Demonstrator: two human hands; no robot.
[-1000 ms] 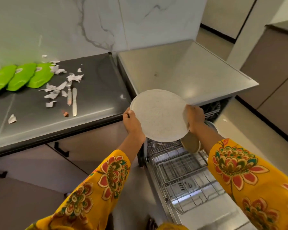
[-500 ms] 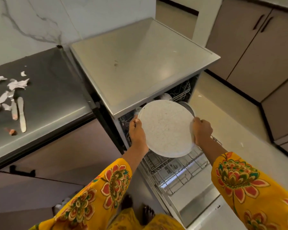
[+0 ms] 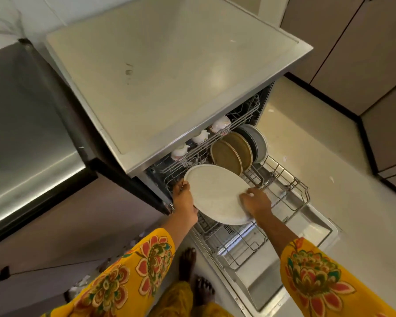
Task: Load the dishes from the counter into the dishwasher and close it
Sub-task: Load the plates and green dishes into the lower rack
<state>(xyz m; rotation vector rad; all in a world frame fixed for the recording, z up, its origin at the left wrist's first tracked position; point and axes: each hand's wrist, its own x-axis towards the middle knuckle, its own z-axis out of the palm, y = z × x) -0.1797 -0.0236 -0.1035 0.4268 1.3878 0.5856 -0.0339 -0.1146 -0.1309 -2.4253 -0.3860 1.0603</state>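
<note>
I hold a large white speckled plate (image 3: 217,193) with both hands, tilted over the pulled-out lower rack (image 3: 281,195) of the open dishwasher (image 3: 169,72). My left hand (image 3: 184,199) grips its left rim and my right hand (image 3: 256,203) grips its right rim. Behind it, two brown plates (image 3: 232,154) and a grey-white plate (image 3: 257,143) stand upright in the rack. White cups (image 3: 200,136) sit upside down in the upper rack. The dishwasher door (image 3: 290,266) lies folded down.
The steel counter (image 3: 21,115) runs to the left of the dishwasher, with cabinet fronts below it. My bare feet (image 3: 196,277) stand left of the open door. Beige cabinets (image 3: 357,49) line the right side beyond the pale floor.
I have lowered the white plate from counter height down to the lower rack and leaned over the dishwasher. The view has swung right, so the counter's knives and scraps are out of sight.
</note>
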